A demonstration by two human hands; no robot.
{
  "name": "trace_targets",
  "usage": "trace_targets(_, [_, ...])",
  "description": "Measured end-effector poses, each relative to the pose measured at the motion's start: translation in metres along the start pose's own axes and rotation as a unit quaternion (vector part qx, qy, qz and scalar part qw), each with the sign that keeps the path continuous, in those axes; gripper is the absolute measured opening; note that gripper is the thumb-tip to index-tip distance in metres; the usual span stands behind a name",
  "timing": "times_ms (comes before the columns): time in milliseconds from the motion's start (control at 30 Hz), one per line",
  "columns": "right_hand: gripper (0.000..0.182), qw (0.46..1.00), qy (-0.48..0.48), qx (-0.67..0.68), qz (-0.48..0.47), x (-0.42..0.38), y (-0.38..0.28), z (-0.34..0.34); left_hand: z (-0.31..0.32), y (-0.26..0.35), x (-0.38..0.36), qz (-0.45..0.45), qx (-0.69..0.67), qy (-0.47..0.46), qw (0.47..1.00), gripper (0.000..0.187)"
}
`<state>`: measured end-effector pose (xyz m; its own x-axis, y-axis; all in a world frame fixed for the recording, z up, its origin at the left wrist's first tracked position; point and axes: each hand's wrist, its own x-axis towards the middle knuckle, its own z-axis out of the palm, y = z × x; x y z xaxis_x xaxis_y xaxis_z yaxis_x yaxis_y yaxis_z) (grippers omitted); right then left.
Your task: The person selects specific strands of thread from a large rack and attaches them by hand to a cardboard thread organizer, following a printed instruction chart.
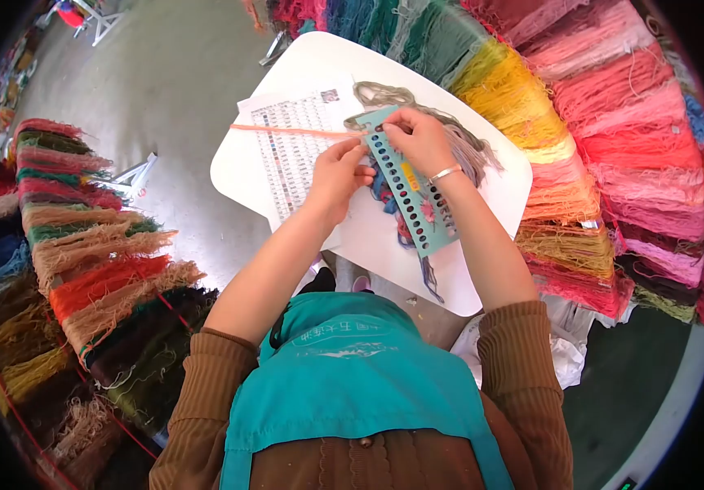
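A teal floss card with rows of round holes lies tilted over the white table. My right hand pinches its upper end, thumb and fingers closed at the top holes. A coral embroidery thread stretches leftward from the card's upper edge across a printed sheet. At the card's left edge is my left hand, its thumb and index finger together just below the thread; whatever lies between them is hidden. Grey-brown thread spreads behind the card, and blue and red thread shows at its left side.
The white table holds the printed chart. Racks of pink and red skeins and yellow skeins crowd its right side. Another rack with tan and orange skeins stands at left. A white plastic bag sits below the table.
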<state>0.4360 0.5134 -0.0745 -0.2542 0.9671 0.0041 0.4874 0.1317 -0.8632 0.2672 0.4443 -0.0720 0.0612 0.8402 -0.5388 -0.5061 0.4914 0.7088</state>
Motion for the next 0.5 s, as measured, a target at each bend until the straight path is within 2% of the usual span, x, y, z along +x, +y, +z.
trace_targets(100, [0.016,1.0,-0.008,-0.006,0.026,0.004,0.009,0.011,-0.009,-0.001,0.018,-0.017,0.024,-0.034,0.999,0.036])
trace_targets(267, [0.014,1.0,0.004,0.012,0.018,0.001,0.014,0.013,-0.005,-0.001,0.031,-0.004,0.071,-0.06,0.996,0.028])
trace_targets(500, [0.014,0.999,-0.012,0.024,0.026,0.002,0.023,0.013,-0.003,0.001,0.044,-0.011,0.075,-0.057,0.995,0.018])
